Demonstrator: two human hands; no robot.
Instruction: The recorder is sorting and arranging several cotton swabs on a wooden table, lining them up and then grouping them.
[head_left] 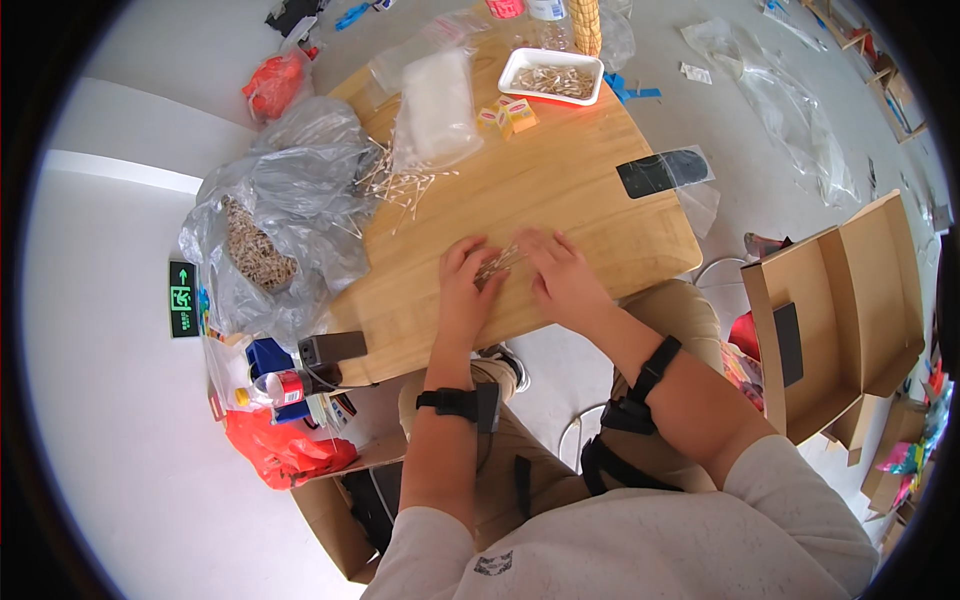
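A small bunch of cotton swabs [500, 262] lies between my two hands near the front of the wooden table. My left hand [468, 285] curls round the near-left end of the bunch, thumb and fingers closed on it. At the other end, my right hand [562, 275] has its fingertips closed on the swabs, though blur softens them. Loose cotton swabs [405, 188] are strewn farther left, beside a clear plastic bag [437, 110]. A white tray [505, 80] at the back holds many more swabs, with small yellow boxes [515, 116] in front of it.
A large grey plastic bag [310, 150], full of swabs, covers the table's left side. A black phone [650, 176] rests at the right edge, a dark power block [333, 347] at the near left. Bottles [550, 28] stand at the back. An open cardboard box [810, 290] is right of the table.
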